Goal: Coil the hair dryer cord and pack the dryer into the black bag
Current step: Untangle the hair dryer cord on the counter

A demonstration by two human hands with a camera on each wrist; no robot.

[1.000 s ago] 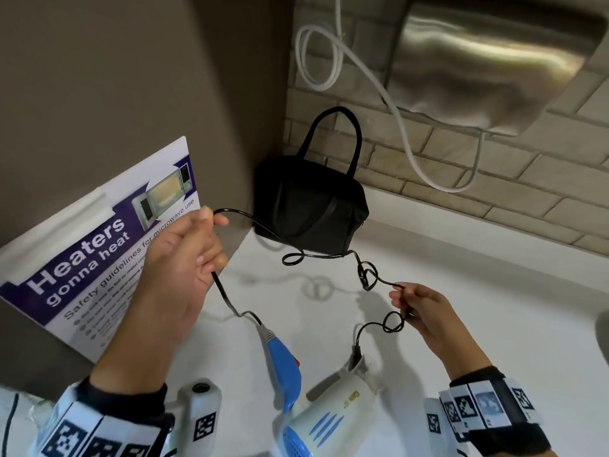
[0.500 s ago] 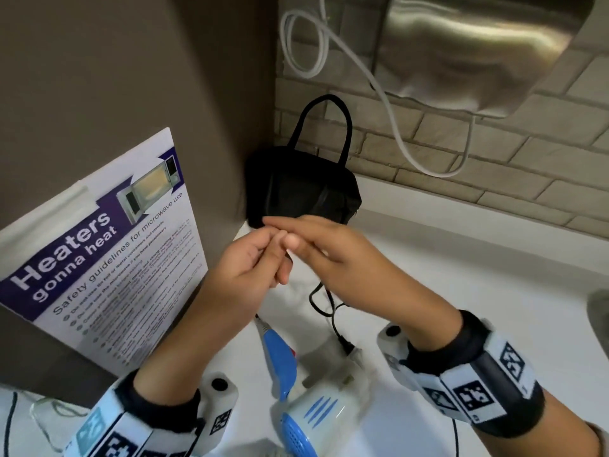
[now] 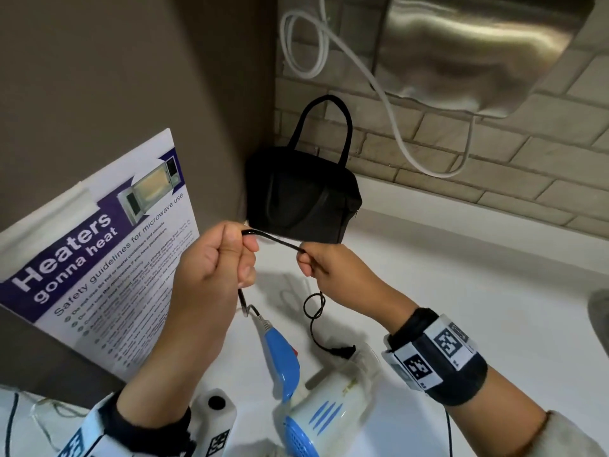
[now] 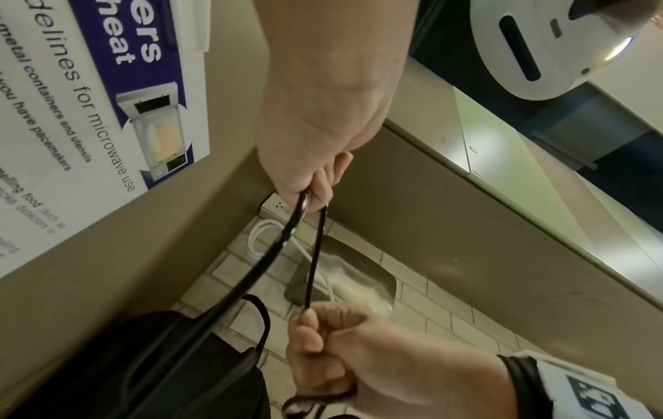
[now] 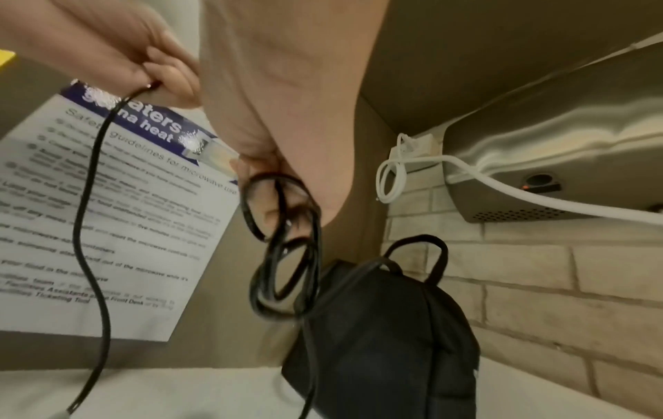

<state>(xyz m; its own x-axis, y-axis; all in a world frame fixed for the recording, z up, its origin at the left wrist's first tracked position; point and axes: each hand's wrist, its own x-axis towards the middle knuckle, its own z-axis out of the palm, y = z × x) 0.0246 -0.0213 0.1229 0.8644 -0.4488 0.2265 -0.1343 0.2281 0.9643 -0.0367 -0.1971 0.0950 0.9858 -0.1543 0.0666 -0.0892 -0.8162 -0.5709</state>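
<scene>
A white and blue hair dryer (image 3: 324, 415) lies on the white counter (image 3: 461, 291) near me, its blue handle (image 3: 280, 354) folded out. Its black cord (image 3: 275, 239) runs taut between my hands. My left hand (image 3: 227, 255) grips the cord near the handle end. My right hand (image 3: 316, 262) pinches the cord, and small loops (image 5: 283, 246) of it hang below that hand. The black bag (image 3: 303, 199) with two handles stands zipped in the corner behind my hands.
A microwave safety poster (image 3: 99, 252) leans on the brown wall at left. A steel hand dryer (image 3: 478, 51) with a white cable (image 3: 389, 103) hangs on the brick wall above the counter. A sink edge (image 3: 599, 311) shows at far right.
My hands came together half a second ago and have now parted a little, with a short taut stretch of cord between them. The loops now hang under my right hand.
</scene>
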